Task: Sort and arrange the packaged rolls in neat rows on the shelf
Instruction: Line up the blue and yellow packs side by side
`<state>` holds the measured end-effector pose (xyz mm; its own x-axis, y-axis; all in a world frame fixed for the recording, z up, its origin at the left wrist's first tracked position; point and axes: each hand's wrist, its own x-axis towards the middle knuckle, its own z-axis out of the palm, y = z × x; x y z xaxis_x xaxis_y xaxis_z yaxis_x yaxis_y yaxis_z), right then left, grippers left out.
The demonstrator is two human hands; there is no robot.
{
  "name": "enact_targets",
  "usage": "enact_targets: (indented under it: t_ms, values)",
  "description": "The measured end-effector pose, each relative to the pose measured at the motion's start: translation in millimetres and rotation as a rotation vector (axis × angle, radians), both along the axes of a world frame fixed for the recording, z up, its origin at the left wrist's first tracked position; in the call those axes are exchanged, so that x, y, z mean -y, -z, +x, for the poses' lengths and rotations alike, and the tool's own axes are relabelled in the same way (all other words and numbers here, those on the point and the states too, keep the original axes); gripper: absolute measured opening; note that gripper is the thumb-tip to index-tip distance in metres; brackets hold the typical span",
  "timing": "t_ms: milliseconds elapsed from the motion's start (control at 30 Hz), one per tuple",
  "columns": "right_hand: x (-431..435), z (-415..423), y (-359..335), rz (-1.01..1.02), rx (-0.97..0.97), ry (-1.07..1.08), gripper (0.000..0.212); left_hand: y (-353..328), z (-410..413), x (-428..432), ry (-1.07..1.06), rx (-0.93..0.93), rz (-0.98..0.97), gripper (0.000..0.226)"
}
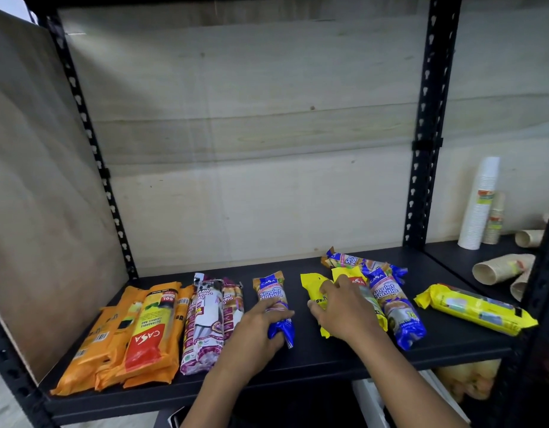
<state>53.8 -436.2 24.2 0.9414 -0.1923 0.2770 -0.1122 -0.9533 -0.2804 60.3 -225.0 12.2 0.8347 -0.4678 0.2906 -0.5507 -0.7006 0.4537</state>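
Left hand (261, 322) curled round the lower end of the blue roll (271, 291) on the shelf (313, 356). Right hand (341, 310), just beside, gripped a yellow roll (312, 287), fingers bent over it.

The black shelf (313, 359) carries orange packs (137, 338) at nine o'clock, pink rolls (205, 322) beside them, then blue rolls (390, 304) and yellow rolls (474, 308) toward three.

The shelf (298, 359) held three blue rolls (396, 307), three yellow rolls (474, 310), seemingly three white-and-maroon rolls (207, 316) and several orange packs (149, 335), overlapped too closely to count. Two cup stacks (480, 205) stood upright.
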Motion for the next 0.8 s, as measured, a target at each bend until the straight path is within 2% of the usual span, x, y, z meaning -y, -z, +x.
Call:
enact_targets:
  t_ms: [467, 700, 800]
  values:
    - [4.8, -8.5, -4.9, 0.014, -0.015, -0.048, 0.048, -3.3, -12.7, -6.0, -0.081, -0.004, 0.069, 0.048]
    - [6.7, -8.8, -6.5, 0.045, -0.021, -0.059, 0.046, -2.5, -14.2, -5.9, -0.062, -0.073, 0.051, 0.056]
    - [9.6, -11.0, -8.3, 0.101, 0.048, -0.053, 0.041, -3.8, -17.7, -3.1, -0.051, -0.137, 0.044, 0.061]
